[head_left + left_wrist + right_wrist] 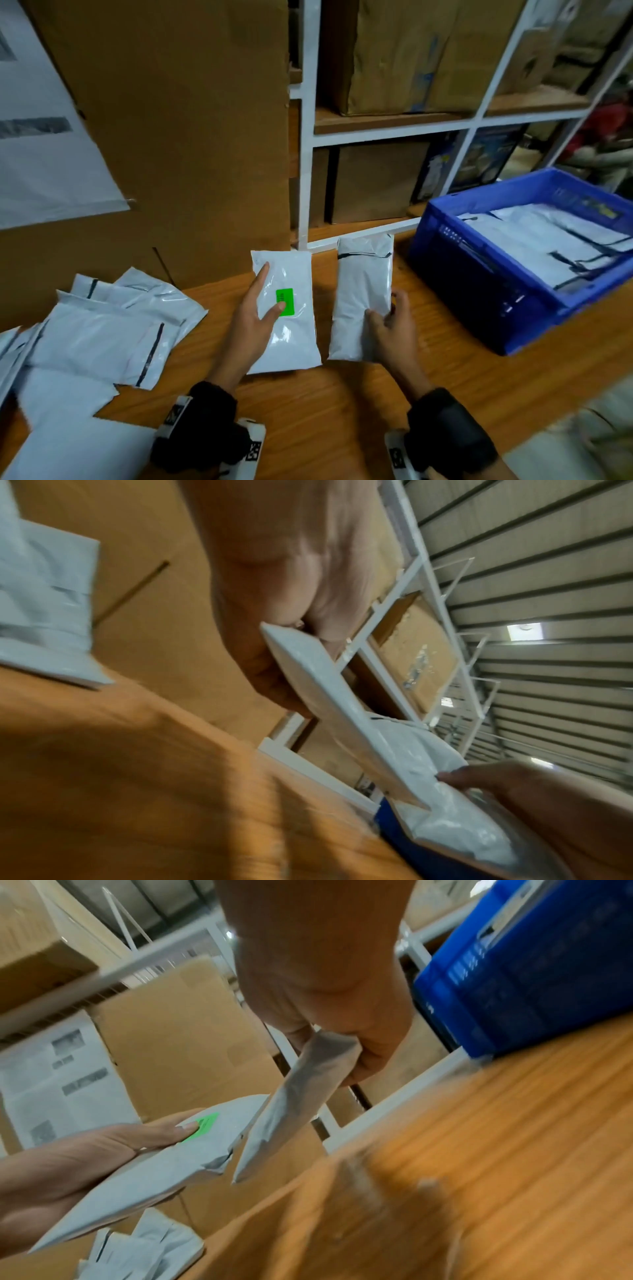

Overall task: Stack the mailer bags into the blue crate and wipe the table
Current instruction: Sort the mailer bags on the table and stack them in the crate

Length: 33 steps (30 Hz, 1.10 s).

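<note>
Right now, from the head view, I'm mid-stacking: my left hand (255, 317) grips a white bag with a green sticker (286, 310), thumb on the sticker, and my right hand (390, 329) pinches a plain bag (361, 301) by its edge, both lifted over the table (342, 411). Next I judge they must go right into the blue crate (479, 274), laid flat on the bags already inside. More bags (109, 329) lie heaped at my left, so wiping comes later.

From the left wrist, my fingers curl round the sticker bag's corner.

From the right wrist, the plain bag looks soft, creased and limp.
</note>
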Available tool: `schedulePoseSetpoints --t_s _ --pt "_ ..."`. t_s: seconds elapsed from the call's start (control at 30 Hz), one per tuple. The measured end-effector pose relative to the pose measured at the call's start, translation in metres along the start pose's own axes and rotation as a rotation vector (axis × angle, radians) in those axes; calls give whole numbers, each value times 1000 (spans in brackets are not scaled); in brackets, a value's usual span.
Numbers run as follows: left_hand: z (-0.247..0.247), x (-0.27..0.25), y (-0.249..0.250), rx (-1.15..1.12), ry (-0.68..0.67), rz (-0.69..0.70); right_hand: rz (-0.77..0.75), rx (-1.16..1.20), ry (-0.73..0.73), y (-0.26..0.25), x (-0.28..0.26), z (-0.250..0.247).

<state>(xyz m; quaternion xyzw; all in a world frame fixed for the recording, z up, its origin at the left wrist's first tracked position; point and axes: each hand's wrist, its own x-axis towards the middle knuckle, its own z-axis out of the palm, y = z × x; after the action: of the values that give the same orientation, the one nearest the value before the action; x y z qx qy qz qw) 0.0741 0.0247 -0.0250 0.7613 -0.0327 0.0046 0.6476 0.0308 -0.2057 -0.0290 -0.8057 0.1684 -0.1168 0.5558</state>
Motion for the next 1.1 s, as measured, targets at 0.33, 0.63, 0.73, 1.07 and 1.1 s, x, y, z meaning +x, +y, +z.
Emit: schedulePoseSetpoints --t_s 0.33,0.63,0.73,1.07,1.1 --pt "176 -40 93 70 -13 242 -270 54 197 17 8 -201" --pt "339 -45 167 -43 -82 373 -320 133 303 60 35 -366" --pt "371 -34 186 -7 -138 389 -326 129 347 70 54 -402" --pt "428 39 218 129 -305 448 -290 53 317 73 153 -448" --pt "432 48 220 127 -305 446 -299 44 312 71 163 -450"
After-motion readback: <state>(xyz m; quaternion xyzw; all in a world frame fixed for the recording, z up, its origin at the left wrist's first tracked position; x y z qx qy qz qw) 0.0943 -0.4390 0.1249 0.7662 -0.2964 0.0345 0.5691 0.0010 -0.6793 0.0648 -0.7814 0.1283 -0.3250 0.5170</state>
